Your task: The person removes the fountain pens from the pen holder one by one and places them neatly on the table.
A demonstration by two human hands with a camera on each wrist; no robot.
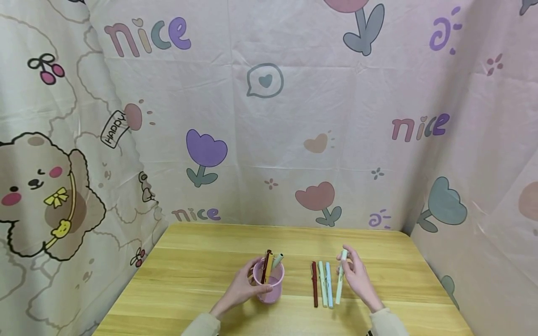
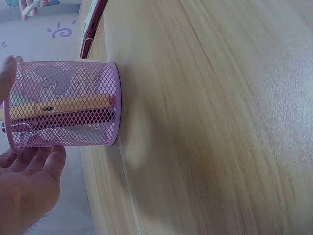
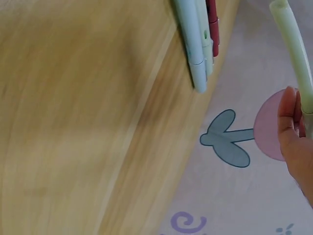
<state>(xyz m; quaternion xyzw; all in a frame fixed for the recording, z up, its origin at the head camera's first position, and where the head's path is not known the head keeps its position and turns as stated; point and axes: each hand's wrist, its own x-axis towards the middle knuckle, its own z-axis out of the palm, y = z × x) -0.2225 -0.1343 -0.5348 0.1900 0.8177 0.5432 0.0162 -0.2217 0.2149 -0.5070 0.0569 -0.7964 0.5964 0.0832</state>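
A pink mesh pen holder [image 1: 274, 295] stands upright on the wooden table, and my left hand [image 1: 247, 283] grips it with the thumb at the near side and fingers around the back. Inside it lean a yellow pen [image 1: 269, 267], a dark red pen [image 2: 73, 119] and a pale green pen [image 1: 278, 260]. My right hand [image 1: 357, 274] pinches a pale green pen [image 3: 293, 54] near its upper end, the rest slanting down toward me. Just left of that hand lie a dark red pen [image 1: 315, 287], a light green pen [image 1: 322, 285] and a light blue pen [image 1: 329, 287], side by side.
The wooden table [image 1: 189, 261] reaches back to a patterned cloth [image 1: 260, 140] hanging behind it. More patterned cloth hangs at the left and right sides.
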